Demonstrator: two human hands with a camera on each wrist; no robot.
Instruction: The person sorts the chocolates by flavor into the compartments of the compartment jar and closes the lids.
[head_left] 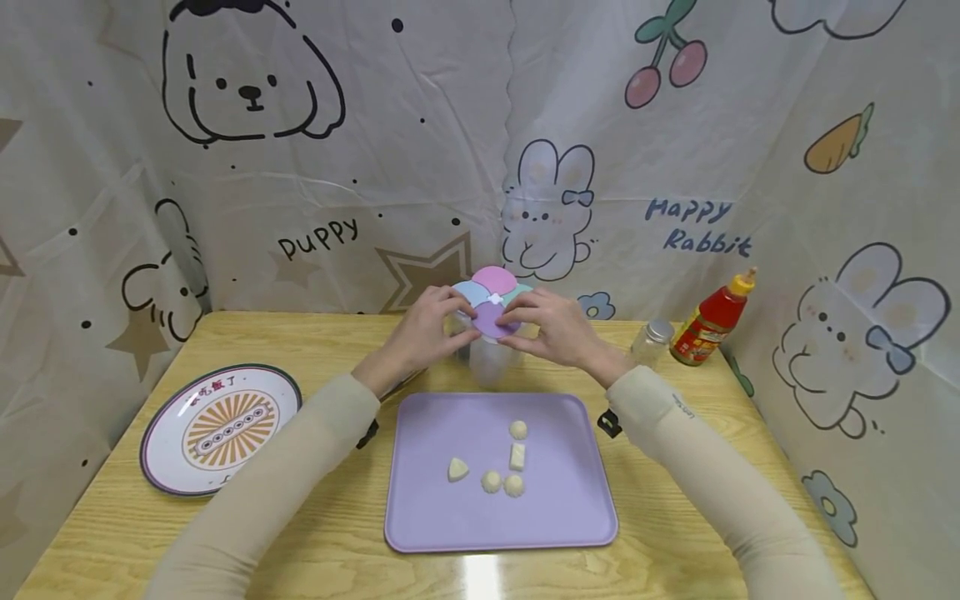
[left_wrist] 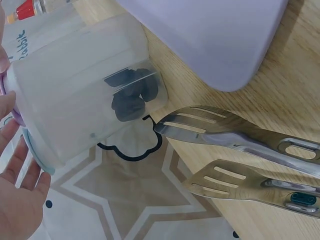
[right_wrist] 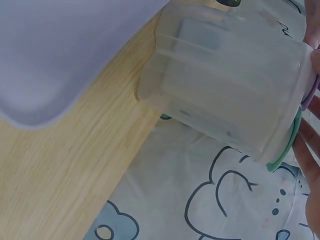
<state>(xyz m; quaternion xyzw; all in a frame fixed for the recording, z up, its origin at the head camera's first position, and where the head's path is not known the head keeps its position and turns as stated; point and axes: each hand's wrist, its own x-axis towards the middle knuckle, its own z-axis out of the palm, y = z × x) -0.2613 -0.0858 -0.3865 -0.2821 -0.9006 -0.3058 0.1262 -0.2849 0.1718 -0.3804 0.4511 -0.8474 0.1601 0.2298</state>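
Note:
A translucent storage container (head_left: 489, 364) stands behind the tray, topped by a lid (head_left: 493, 281) with pink, blue, green and purple petals. My left hand (head_left: 431, 327) pinches the purple petal (head_left: 491, 320) at its left side, thumb under the front edge. From the other side my right hand (head_left: 557, 327) pinches the same petal. In the left wrist view, several dark round pieces (left_wrist: 131, 97) lie in one compartment near the container's bottom. Other fingers of the right hand (right_wrist: 311, 155) touch the green petal (right_wrist: 287, 142) in the right wrist view.
A lilac tray (head_left: 427, 521) bears several pale pieces (head_left: 491, 481). Slotted metal tongs (left_wrist: 220, 130) lie left of the container. An oval plate (head_left: 161, 446) is at the left; a shaker jar (head_left: 654, 337) and a red sauce bottle (head_left: 707, 327) stand at the back right, by the curtain.

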